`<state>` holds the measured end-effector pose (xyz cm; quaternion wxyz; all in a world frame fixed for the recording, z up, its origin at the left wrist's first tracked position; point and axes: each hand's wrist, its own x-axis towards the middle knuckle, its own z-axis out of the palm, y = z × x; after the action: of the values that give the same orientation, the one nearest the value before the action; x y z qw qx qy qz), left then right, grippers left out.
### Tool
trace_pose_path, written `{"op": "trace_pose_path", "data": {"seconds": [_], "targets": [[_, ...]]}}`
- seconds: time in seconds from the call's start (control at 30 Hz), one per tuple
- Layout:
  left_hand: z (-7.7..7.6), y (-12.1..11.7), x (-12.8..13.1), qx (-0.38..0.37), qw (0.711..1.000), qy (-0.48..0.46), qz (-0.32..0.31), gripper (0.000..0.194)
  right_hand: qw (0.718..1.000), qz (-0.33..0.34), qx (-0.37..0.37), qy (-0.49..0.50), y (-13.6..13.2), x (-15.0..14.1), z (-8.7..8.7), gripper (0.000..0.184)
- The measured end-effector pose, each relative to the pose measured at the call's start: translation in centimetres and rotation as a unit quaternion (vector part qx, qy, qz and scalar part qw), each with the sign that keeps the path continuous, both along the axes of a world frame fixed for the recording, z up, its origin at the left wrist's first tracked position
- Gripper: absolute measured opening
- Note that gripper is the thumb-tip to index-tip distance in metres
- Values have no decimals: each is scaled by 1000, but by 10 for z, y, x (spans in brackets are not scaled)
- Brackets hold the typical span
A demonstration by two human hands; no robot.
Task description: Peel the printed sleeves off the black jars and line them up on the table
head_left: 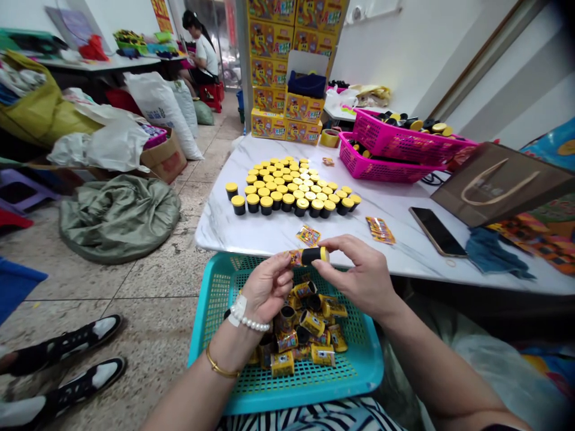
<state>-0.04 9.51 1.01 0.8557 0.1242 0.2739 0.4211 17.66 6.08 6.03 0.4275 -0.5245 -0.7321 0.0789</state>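
Note:
Over the turquoise basket (287, 395), a small black cup with a yellow lid (311, 256) lies on its side between my two hands. My right hand (359, 272) pinches it at the lid end, thumb below and fingers above. At its other end, my left hand (269, 284) has its fingertips closed on a yellow printed piece (295, 257); whether this piece is joined to the cup I cannot tell. Inside the basket are several yellow printed cups (312, 323), lying at various angles. Many black cups with yellow lids (302, 206) stand upright in a group on the white table (233, 233).
Printed stickers or packets (380, 230) lie on the table, with a phone (438, 231) and brown paper bag (503, 185) at right. Pink baskets (381, 167) and stacked yellow boxes (272, 72) stand behind. A person (204, 54) sits in the background; another person's shoes (85, 374) show lower left.

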Motion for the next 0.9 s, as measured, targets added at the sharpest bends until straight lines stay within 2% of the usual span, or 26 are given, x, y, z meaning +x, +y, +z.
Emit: {"op": "trace_pose_path", "data": {"seconds": [0.1, 0.17, 0.3, 0.43, 0.5, 0.63, 0.7, 0.77, 0.9], "targets": [[-3, 0, 0, 7, 1000, 8, -7, 22, 1000, -15, 17, -16, 0, -3, -1, 15], [-3, 0, 0, 10, 1000, 15, -10, 25, 1000, 1, -1, -4, 2, -3, -5, 15], [-3, -1, 0, 19, 999, 29, 0, 23, 989, 62, -98, 95, 4, -3, -14, 20], [-2, -6, 0, 24, 998, 56, 20, 24, 945, 131, -200, 225, 2, -3, -22, 25], [-3, -10, -1, 34, 996, 79, 35, 26, 943, 133, -201, 229, -1, -3, -27, 27], [-4, -16, -3, 56, 988, 126, 71, 32, 958, 97, -154, 220, -5, -1, -35, 31], [-3, -17, -5, 70, 987, 138, 49, 41, 954, 106, -158, 232, -6, -1, -37, 32], [-3, -18, -7, 99, 984, 148, -10, 47, 952, 122, -162, 229, -8, 0, -37, 33], [-7, -18, -11, 175, 964, 178, -90, 37, 955, 152, -176, 185, -12, 0, -35, 33]]}}
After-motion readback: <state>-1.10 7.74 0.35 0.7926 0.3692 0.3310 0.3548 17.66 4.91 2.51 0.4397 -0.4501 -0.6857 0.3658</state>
